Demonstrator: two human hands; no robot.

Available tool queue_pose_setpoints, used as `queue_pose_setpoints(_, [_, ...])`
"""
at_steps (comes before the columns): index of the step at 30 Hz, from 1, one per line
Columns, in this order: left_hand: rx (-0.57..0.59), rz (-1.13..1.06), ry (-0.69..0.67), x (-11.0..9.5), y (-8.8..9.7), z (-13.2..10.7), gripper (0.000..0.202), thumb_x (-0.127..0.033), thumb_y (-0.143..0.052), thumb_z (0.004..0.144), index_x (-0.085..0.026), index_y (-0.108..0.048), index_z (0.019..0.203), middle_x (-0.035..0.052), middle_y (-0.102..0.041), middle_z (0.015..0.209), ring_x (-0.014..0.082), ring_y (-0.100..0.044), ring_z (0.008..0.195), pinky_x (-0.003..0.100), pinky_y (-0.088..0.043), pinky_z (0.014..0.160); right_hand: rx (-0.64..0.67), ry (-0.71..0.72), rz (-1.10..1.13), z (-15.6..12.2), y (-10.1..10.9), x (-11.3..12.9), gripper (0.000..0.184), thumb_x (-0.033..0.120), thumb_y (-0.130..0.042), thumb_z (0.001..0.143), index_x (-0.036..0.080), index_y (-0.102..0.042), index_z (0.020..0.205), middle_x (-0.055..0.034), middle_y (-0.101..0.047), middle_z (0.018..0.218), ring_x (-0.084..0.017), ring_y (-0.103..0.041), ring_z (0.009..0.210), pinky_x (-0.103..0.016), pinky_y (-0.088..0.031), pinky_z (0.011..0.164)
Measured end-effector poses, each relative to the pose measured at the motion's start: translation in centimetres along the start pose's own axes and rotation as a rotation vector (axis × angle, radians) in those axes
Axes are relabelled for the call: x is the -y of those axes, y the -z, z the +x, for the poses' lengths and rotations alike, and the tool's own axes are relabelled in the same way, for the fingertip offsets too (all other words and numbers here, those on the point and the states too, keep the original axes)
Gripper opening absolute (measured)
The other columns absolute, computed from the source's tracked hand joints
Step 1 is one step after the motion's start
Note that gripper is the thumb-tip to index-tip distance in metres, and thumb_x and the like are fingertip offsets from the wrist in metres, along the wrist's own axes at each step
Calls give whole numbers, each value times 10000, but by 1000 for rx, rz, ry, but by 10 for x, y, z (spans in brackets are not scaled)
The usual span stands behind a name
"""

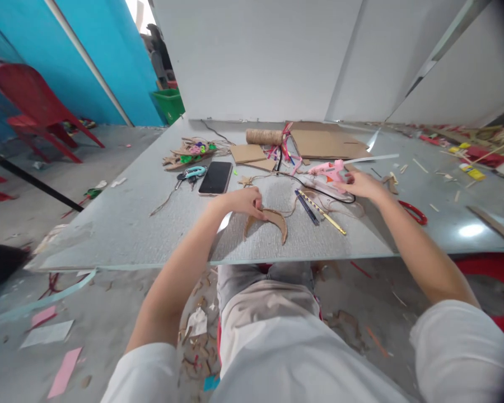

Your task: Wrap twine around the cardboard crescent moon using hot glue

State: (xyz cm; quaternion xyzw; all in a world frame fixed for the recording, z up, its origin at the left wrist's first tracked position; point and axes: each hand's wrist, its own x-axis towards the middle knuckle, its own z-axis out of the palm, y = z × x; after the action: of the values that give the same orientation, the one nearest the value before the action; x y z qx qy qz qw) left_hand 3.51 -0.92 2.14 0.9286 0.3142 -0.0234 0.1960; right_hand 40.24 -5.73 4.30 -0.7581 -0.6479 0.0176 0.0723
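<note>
I'm pinching the cardboard crescent (276,216) with my left hand (252,202), thumb and fingers closing on its upper curve left of the middle. The piece is lying close to the front edge of the table (138,235), about midway along, its two tips pointing toward that edge. My right hand (362,183) is reaching farther in, toward the right, and touching the handle end of the pink glue gun (328,169) — whether the fingers are wrapping right around it or only resting there, I cannot tell.

For doing this well, I'm judging that the left pinch should be staying light and steady, since thin cardboard would likely be bending under a hard squeeze. The black cord (319,189) is looping between the gun and the front edge, so I'm wanting slack in it before anything is being pulled. The pen (307,209) and the yellow pencil (325,214) are lying in the path between my hands, with twine (293,206) trailing near the crescent — all easy to snag. If the gun is hot, my fingertips should be keeping well behind its nozzle.
</note>
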Motion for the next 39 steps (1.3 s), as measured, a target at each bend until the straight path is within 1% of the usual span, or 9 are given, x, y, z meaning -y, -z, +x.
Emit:
queue_pose_setpoints(2, [14,7,-10,-3,1,-1,410,-578,-656,660,-171,-625,699,48,-566,899,152,-531,740,245,-393,669,-54,-125,-110,-22,14,6,546,620,-584,756,144,-647,1015,-221,-657,1052,-330,-595,934,-421,-411,735])
queue_pose_setpoints(4, [16,20,3,-7,1,-3,430,-598,-662,645,-170,-620,658,45,-581,847,151,-534,712,245,-385,643,-74,-132,-139,-42,25,21,457,584,-576,776,196,-668,1000,-162,-680,1042,-320,-606,934,-419,-412,744])
queue_pose_setpoints(6, [18,45,40,-10,2,-6,455,-625,-667,627,-173,-613,613,39,-594,768,151,-532,672,247,-371,607,-50,17,-30,-56,31,44,367,546,-547,813,235,-679,956,-88,-703,981,-266,-626,876,-370,-425,719])
queue_pose_setpoints(10, [89,8,68,-4,6,-10,501,-657,-580,709,-177,-607,566,29,-591,614,136,-504,566,255,-340,548,50,413,201,-60,21,95,243,390,-539,852,219,-677,958,-49,-715,921,-202,-643,840,-312,-438,724])
queue_pose_setpoints(14, [11,-65,-24,5,10,-9,445,-529,-448,838,-156,-654,711,44,-625,693,144,-539,642,247,-381,606,59,685,220,-47,-1,127,261,207,-525,825,212,-653,1052,-38,-707,1057,-189,-641,929,-300,-429,792])
queue_pose_setpoints(16, [-21,-87,-67,7,11,-7,367,-453,-474,822,-141,-668,806,60,-643,799,157,-570,749,242,-408,668,113,769,237,-41,-11,132,280,191,-537,816,214,-643,1074,-29,-703,1088,-184,-640,960,-299,-428,822])
queue_pose_setpoints(19, [51,-127,-127,6,10,-4,299,-389,-527,774,-142,-683,840,63,-647,875,165,-587,831,238,-421,731,139,799,299,-38,-22,132,239,260,-567,837,206,-648,1056,-32,-712,1061,-179,-643,962,-299,-432,845])
queue_pose_setpoints(29, [94,-133,-123,5,8,-4,230,-350,-535,754,-161,-665,735,23,-623,781,138,-565,756,222,-417,710,34,871,269,-41,-50,139,183,251,-529,877,196,-684,956,-42,-721,904,-171,-625,839,-314,-402,815])
queue_pose_setpoints(39, [79,-107,-85,4,6,-3,232,-341,-543,751,-155,-677,787,27,-640,798,132,-568,738,214,-421,693,-26,892,377,-50,-59,141,275,216,-413,933,169,-668,1023,-93,-626,1026,-169,-601,859,-314,-451,796])
